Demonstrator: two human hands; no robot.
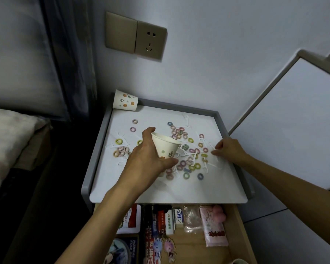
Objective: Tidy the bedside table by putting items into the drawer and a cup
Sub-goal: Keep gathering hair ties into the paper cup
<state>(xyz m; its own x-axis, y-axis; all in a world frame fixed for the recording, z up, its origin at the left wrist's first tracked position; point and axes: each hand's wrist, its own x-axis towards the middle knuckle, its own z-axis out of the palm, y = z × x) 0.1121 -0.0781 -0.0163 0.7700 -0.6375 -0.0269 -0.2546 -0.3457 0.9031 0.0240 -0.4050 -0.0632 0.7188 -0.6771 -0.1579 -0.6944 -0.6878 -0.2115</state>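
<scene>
My left hand [145, 157] grips a white paper cup [165, 147] with a leaf and dot print, tilted with its mouth toward the upper right, above the bedside table top [141, 185]. Several small coloured hair rings [187, 175] and white floss picks [213, 164] lie scattered over the middle and right of the top. My right hand [228, 150] rests on the right side of the top, fingertips pinched at the floss picks there; whether it holds one is unclear. A second printed paper cup [125, 101] lies on its side at the back left corner.
The drawer [234, 227] below the top stands open, holding packets, a pink pouch, an eraser, keychains and boxes. A grey raised rim [220, 121] frames the top. A bed with a pillow [6, 138] is to the left; a wall socket [150, 40] above.
</scene>
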